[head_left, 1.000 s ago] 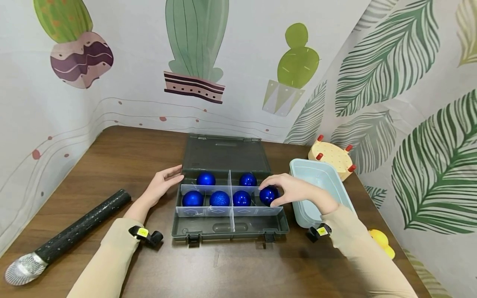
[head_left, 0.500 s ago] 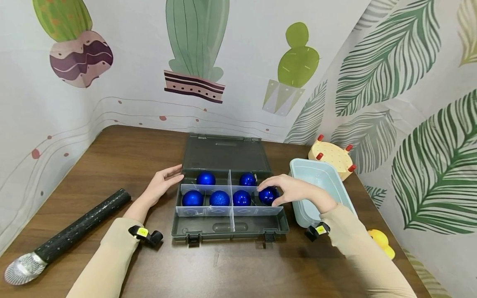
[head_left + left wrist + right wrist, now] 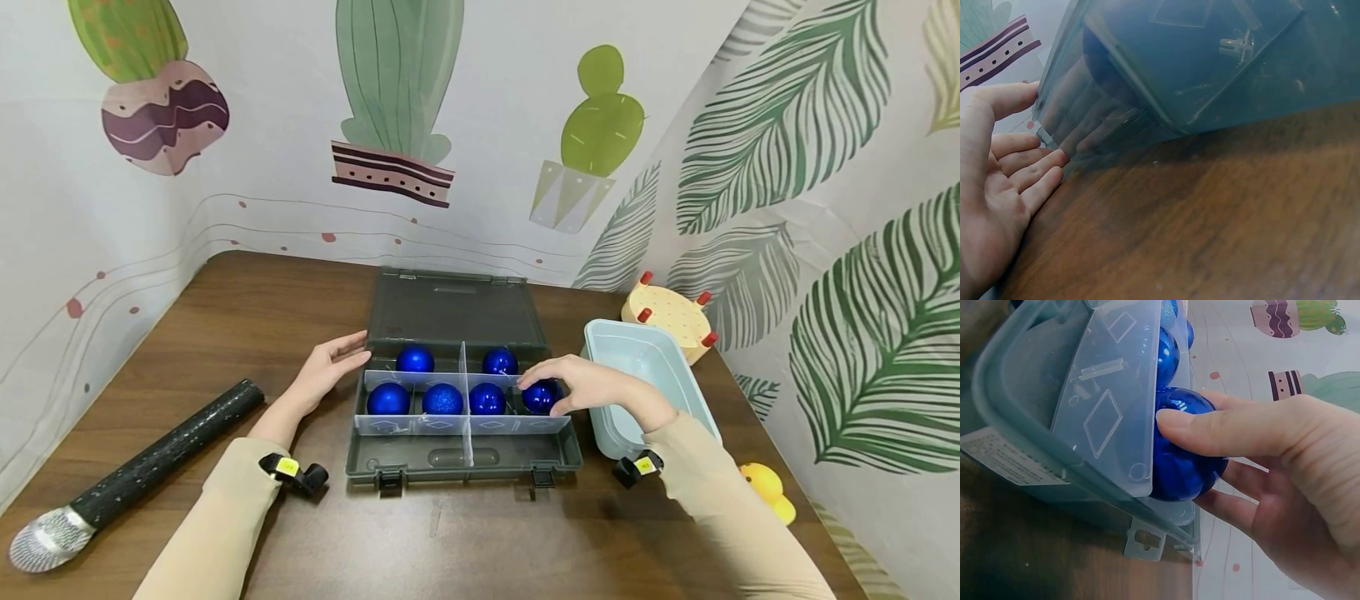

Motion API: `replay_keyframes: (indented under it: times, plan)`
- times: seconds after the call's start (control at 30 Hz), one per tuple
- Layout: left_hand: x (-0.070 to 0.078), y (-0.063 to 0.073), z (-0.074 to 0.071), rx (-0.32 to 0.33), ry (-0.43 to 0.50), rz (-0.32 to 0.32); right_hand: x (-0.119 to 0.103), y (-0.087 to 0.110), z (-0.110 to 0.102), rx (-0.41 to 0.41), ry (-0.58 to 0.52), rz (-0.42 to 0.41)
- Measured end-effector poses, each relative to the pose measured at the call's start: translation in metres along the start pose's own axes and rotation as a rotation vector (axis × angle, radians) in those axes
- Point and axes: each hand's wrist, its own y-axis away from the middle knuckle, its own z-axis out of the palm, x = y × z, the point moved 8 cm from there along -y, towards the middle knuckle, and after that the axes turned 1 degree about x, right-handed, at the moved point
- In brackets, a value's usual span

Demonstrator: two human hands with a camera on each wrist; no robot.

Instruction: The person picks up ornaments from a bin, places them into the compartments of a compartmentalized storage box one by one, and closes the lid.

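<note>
An open grey translucent box point(image 3: 521, 454) with clear dividers point(image 3: 420, 426) lies on the table, its lid point(image 3: 456, 310) tipped back. Several blue Christmas balls point(image 3: 387, 400) sit in its back and middle rows, some glossy, one glittery point(image 3: 442, 399). My right hand point(image 3: 581, 385) holds a glossy ball in the middle row's right end; in the right wrist view, thumb and fingers curl round this ball point(image 3: 1188, 472), which pokes above the divider edge. At the box's left side, my left hand point(image 3: 322, 373) rests its nearly straight fingertips point(image 3: 1054, 175) against the wall. The front row shows no ball.
A pale blue tub point(image 3: 647, 354) stands right of the box, beside a cream round piece with red pegs point(image 3: 671, 321). A yellow toy point(image 3: 763, 483) lies at the right edge. A black microphone point(image 3: 161, 450) lies on the left. A patterned cloth hangs behind.
The right hand's fingers stay round the glossy ball with only tiny shifts. The left hand and the box keep their places.
</note>
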Motion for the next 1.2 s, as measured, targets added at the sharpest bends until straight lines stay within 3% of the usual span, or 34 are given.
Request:
replay_keyframes:
  times: [0.4,1.2]
  plan:
    - [-0.0001,-0.0001,0.0010,-0.004,0.005,-0.001,0.0029,0.0017,0.0035,-0.019,0.007,0.024]
    - [0.0000,0.0006,0.0002,-0.002,0.017,-0.002,0.0026,0.0018,-0.0043,0.037,0.032,0.021]
